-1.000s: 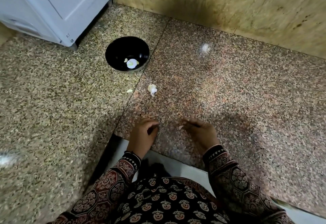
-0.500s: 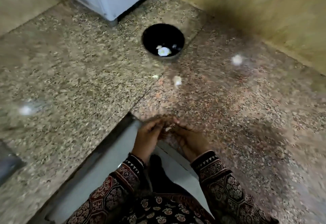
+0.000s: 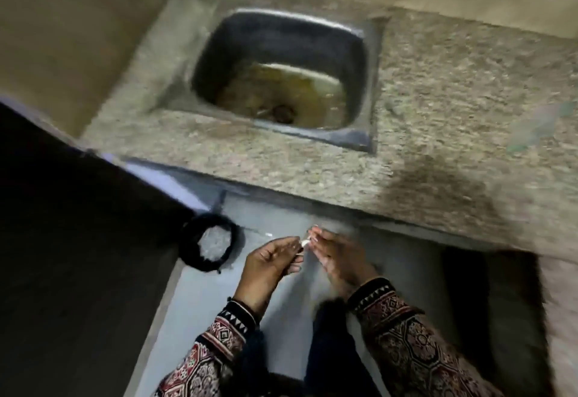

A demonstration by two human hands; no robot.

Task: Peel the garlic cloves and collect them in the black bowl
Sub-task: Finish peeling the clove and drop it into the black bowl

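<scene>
My left hand and my right hand meet below the counter's front edge, over the grey floor. Between their fingertips is a small white garlic piece; blur hides whether it is clove or skin. The left thumb and curled fingers pinch it from the left, and the right fingertips pinch it from the right. The black bowl is out of view.
A steel sink with murky water is set into the speckled granite counter ahead. A round black bin with a pale liner stands on the floor left of my hands, beside a dark cabinet. A white speck shows near the bin.
The view has swung from the counter with the black bowl to the sink. My hands have come together off the counter, with the white piece between them.
</scene>
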